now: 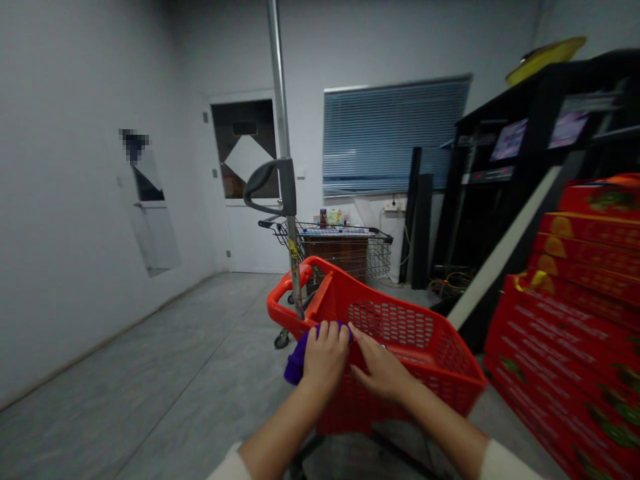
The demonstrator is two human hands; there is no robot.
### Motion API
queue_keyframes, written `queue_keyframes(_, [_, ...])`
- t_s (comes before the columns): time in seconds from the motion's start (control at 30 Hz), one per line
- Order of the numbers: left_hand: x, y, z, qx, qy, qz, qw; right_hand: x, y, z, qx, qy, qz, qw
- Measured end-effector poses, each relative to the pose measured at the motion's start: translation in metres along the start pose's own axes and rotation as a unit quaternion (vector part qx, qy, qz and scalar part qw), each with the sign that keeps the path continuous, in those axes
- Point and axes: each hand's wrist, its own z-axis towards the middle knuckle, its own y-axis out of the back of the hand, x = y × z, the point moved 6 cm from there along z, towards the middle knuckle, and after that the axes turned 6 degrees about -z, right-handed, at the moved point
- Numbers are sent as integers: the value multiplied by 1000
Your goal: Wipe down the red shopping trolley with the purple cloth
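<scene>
A red plastic shopping cart (400, 333) stands on the floor just in front of me, with an upright metal pole (283, 133) rising from its far end. My left hand (324, 353) is closed on a purple cloth (295, 363) and presses it against the cart's near rim. My right hand (383, 367) lies flat on the cart's rim beside it, fingers stretched out and holding nothing.
Stacked red boxes (575, 320) fill the right side, with black shelving (525, 167) behind. A wire shopping cart (345, 250) stands at the back under a window with blue blinds (395, 137). A white door (245, 187) is at the back left; grey floor (150, 373) spreads to the left.
</scene>
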Motion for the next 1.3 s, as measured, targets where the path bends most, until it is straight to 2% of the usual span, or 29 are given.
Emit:
queue_keyframes(0.1, [10,14,16,48,18,7,999,-4,-1,1,5,-53,-45,998])
queue_keyframes(0.2, [29,26,26,46,61,28,997,-3,-2,0,-10,-98,-88,991])
queue_keyframes(0.27, [32,26,28,46,81,36,995,-1,-3,0,-22,-108,-100,989])
queue_keyframes(0.33, [24,20,28,51,102,38,993,-1,-4,0,-30,-112,-104,988])
queue_keyframes(0.4, [6,10,29,58,106,32,992,-5,-4,-2,-38,-122,-111,986])
queue_keyframes(0.5, [-24,-6,32,71,84,21,994,-15,-4,-10,-33,-134,-132,982])
queue_keyframes(0.57, [-31,-11,35,86,69,16,994,-18,-4,-14,-20,-131,-154,979])
queue_keyframes(0.67, [-18,-6,37,117,52,16,992,-18,-3,-17,-12,-123,-190,974])
queue_keyframes(0.77, [16,10,38,104,76,49,991,-13,-3,-17,-19,-114,-208,971])
queue_keyframes(0.87, [31,17,36,86,86,62,991,-8,-5,-15,-31,-111,-209,971])
queue_keyframes(0.93, [28,15,35,77,103,66,990,-6,-6,-16,-41,-119,-207,970])
queue_keyframes(1.03, [10,7,32,72,117,61,989,-5,-5,-18,-51,-133,-205,968])
queue_keyframes(1.17, [-9,7,28,75,57,43,995,-6,1,-23,-38,-140,-212,966])
queue_keyframes(1.23, [-5,12,26,82,22,32,996,-7,4,-25,-30,-141,-216,966])
queue_keyframes(1.3, [6,18,26,84,23,29,996,-8,4,-26,-26,-139,-218,966])
